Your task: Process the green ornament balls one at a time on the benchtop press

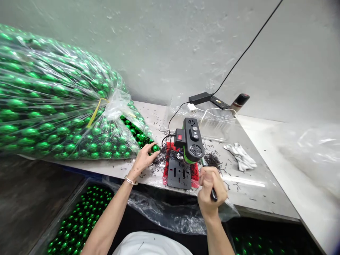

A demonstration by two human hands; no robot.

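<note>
My left hand [144, 158] pinches a shiny green ball [156, 148] between thumb and fingers, near the torn opening of a large clear plastic bag [117, 106] full of such balls. To its right stands a small black bench machine [193, 140] with a red switch and round vents, over a slotted black base plate [179, 175]. Closed in a fist, my right hand [211, 187] grips the machine's lever handle [213, 195], whose black end shows below the fingers. What sits under the machine head is mostly hidden.
Black shavings [212, 160] litter the table around a red mat [195, 173]. Behind the machine lie a clear tray [217, 129] and a power adapter [199, 98]. White gloves [241, 157] rest at right. Below left, a lined bin holds green balls [82, 216].
</note>
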